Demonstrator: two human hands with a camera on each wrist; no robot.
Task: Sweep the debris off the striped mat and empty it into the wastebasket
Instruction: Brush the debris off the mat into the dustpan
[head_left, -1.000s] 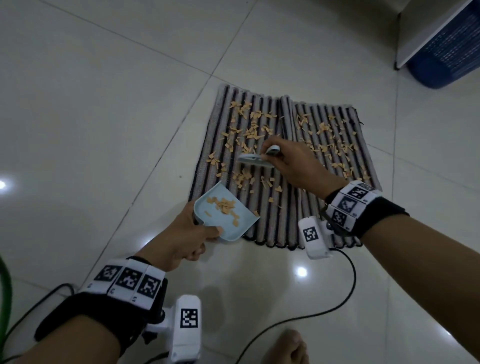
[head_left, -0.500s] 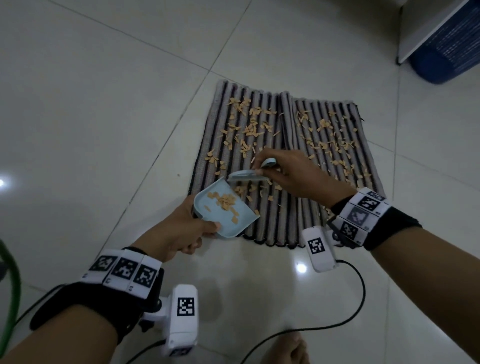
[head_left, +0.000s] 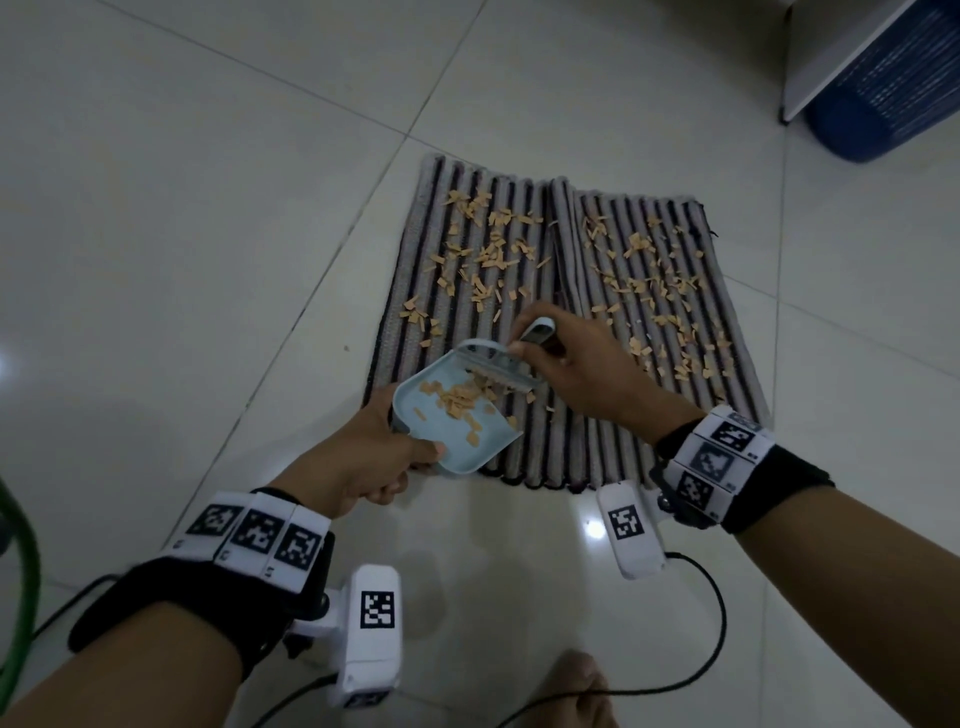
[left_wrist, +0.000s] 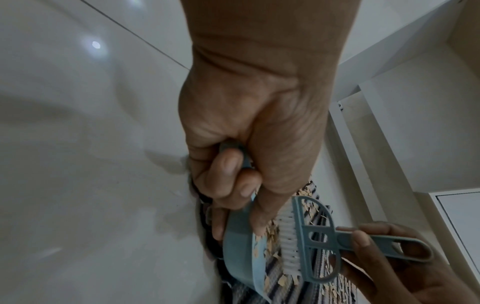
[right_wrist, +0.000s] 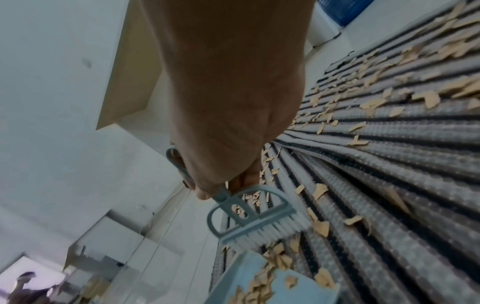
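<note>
A grey and black striped mat lies on the tiled floor, strewn with tan debris chips. My left hand grips the handle of a light blue dustpan at the mat's near left edge; chips lie in its pan. My right hand holds a small blue brush by its handle, bristles down at the dustpan's mouth. In the left wrist view the brush stands against the dustpan. In the right wrist view the brush touches chips beside the dustpan.
A blue mesh wastebasket stands at the far right, partly behind a white furniture panel. Black cables trail over the near floor by a bare foot. A green hose curves at the left edge.
My right hand has drawn the brush toward me and leftward across the mat to the dustpan's mouth. More chips now lie in the pan. The left hand has barely moved.
</note>
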